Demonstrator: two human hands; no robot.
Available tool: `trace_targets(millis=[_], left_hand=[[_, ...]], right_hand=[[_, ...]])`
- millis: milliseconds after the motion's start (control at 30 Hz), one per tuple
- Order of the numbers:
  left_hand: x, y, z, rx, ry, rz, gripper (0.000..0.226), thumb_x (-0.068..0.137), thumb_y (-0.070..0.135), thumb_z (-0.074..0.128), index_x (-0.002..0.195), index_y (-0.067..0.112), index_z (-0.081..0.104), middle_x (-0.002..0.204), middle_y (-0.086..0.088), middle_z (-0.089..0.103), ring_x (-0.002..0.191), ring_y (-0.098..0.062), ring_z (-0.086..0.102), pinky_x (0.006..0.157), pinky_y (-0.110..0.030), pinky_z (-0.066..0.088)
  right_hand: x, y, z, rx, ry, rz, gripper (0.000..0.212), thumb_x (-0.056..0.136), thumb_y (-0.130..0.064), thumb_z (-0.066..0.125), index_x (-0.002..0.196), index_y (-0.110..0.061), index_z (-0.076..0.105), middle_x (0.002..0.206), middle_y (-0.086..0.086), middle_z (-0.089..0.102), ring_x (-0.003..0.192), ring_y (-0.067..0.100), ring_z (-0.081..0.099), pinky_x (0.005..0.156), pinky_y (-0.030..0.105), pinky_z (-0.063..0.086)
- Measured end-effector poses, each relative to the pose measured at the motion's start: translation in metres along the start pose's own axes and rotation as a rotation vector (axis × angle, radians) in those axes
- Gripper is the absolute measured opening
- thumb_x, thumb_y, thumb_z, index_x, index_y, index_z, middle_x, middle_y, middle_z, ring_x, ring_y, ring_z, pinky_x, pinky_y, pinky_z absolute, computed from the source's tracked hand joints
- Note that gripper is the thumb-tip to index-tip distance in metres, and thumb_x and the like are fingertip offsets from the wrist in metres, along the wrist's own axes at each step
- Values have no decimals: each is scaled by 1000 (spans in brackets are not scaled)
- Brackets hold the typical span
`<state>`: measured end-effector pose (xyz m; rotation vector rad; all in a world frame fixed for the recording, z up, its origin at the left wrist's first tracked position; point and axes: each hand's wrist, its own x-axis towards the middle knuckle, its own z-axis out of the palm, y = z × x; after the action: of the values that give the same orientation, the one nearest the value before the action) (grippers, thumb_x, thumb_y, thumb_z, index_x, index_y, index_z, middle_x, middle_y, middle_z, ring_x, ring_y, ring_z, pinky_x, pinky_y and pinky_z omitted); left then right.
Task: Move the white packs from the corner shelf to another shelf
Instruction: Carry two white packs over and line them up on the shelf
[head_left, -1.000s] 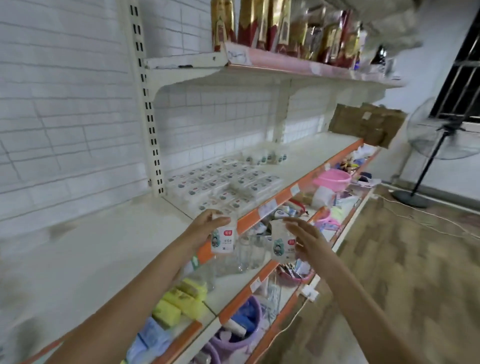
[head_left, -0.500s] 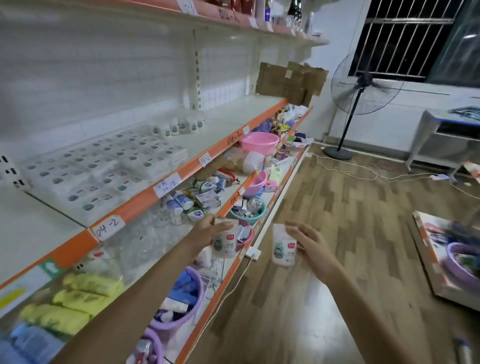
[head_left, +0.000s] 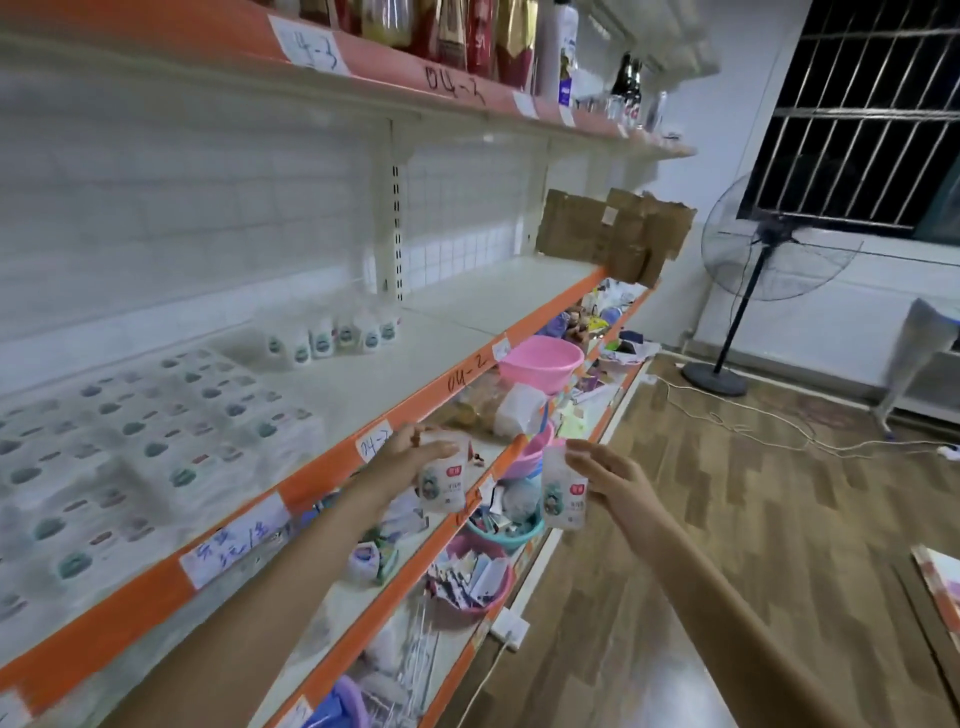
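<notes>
I am holding one white pack (head_left: 442, 480) in my left hand (head_left: 402, 454), fingers curled over its top and thumb behind it, so it is hanging upright in the air just off the orange edge of the middle shelf (head_left: 467, 332). My right hand (head_left: 605, 475) is gripping a second white pack (head_left: 563, 491) by its side, also upright, out over the lower shelves and near the first pack without touching it. More of these packs are lying flat in rows (head_left: 140, 447) on the middle shelf to my left, and a small group is standing upright (head_left: 337, 338) farther back by the wall. Under my hands a pink basin (head_left: 540, 361) is sitting on a lower shelf. A standing fan (head_left: 769, 260) is standing by the barred window.
</notes>
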<state>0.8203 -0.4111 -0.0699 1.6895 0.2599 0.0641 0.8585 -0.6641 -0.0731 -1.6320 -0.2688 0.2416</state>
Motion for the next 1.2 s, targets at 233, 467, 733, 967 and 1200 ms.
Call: trace_targets(millis=[233, 467, 733, 967, 1200], left_hand=[[88, 59, -45, 0, 159, 91, 43, 64, 31, 73, 102, 24, 55, 110, -1, 58, 97, -14, 56, 74, -26, 44], [134, 90, -115, 261, 372, 76, 41, 70, 28, 75, 106, 18, 57, 100, 3, 58, 87, -12, 55, 74, -27, 44], [167, 65, -148, 331, 618, -141, 58, 70, 25, 78, 121, 12, 54, 118, -1, 50, 109, -17, 53, 89, -30, 48], [176, 49, -139, 351, 810, -229, 58, 78, 20, 73, 130, 11, 48, 125, 1, 48, 110, -12, 45, 89, -22, 35], [178, 37, -128, 363, 887, -212, 64, 77, 31, 73, 133, 14, 46, 133, 1, 49, 115, -17, 53, 96, -33, 44]], right_hand=[[138, -54, 6, -22, -181, -161, 66, 60, -51, 79, 112, -17, 59, 110, 4, 66, 95, 12, 65, 73, 27, 56], [267, -102, 70, -279, -466, -377, 37, 83, -11, 66, 119, -4, 57, 111, 2, 59, 92, 20, 64, 75, 30, 58], [378, -116, 170, -708, -935, -652, 50, 77, -20, 74, 123, -13, 57, 120, 2, 57, 106, 16, 54, 90, 22, 43], [419, -111, 221, -886, -1179, -926, 53, 77, -29, 72, 125, -19, 54, 121, -1, 59, 108, 11, 52, 89, 20, 36], [432, -91, 240, -866, -1229, -1089, 37, 75, -30, 72, 110, -20, 65, 107, 3, 67, 99, 20, 59, 86, 35, 48]])
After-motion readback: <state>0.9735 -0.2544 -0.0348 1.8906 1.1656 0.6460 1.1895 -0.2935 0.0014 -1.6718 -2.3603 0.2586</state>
